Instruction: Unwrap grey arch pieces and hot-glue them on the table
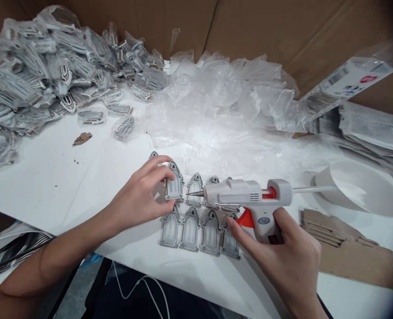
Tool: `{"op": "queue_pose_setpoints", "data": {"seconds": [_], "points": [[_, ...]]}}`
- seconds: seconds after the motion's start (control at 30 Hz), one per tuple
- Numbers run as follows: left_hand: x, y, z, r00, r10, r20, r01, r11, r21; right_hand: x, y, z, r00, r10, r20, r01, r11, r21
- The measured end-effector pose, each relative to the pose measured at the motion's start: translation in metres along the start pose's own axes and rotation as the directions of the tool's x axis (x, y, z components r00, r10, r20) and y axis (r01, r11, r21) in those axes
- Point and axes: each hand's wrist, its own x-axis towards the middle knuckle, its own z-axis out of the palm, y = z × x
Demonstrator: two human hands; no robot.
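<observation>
My right hand (pixel 284 257) grips a white glue gun (pixel 249 199) with an orange trigger, index finger by the trigger. Its nozzle points left over a row of grey arch-shaped window pieces. My left hand (pixel 143 195) pinches one grey window piece (pixel 175 184) in the upper row, thumb under it and fingers curled above. Two rows of several grey window pieces (pixel 199 230) lie flat on the white table (pixel 83 186), between my hands.
A heap of bagged grey pieces (pixel 50 75) fills the back left. Crumpled clear plastic bags (pixel 229 93) lie behind the rows. A white bowl (pixel 362 186) stands at right, cardboard scraps (pixel 342 248) below it. Cardboard walls stand at the back. A white cable hangs under the table edge.
</observation>
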Motion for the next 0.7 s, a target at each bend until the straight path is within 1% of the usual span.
{"op": "queue_pose_setpoints", "data": {"seconds": [0.13, 0.23, 0.33, 0.47, 0.7], "points": [[0.0013, -0.0012, -0.0002, 0.996, 0.06, -0.059, -0.062, 0.998, -0.024, -0.0002, 0.0005, -0.0002, 1.0, -0.009, -0.009, 0.009, 1.0, 0.0], [0.0024, -0.0014, -0.0004, 0.994, 0.074, -0.086, -0.078, 0.995, -0.054, -0.0002, 0.0013, -0.0007, 1.0, -0.005, -0.018, 0.005, 1.0, 0.003], [0.0033, -0.0016, -0.0013, 0.996, 0.051, -0.076, -0.056, 0.996, -0.075, 0.0003, 0.0013, -0.0011, 1.0, 0.001, -0.016, -0.001, 1.0, 0.003], [0.004, -0.0023, -0.0025, 0.996, 0.035, -0.079, -0.041, 0.997, -0.072, 0.001, 0.0001, -0.0012, 0.999, 0.004, -0.049, -0.004, 1.0, 0.008], [0.0039, -0.0013, -0.0026, 0.991, 0.111, -0.071, -0.115, 0.992, -0.053, 0.0004, -0.0013, -0.0006, 0.999, -0.021, -0.048, 0.021, 1.0, 0.012]]}}
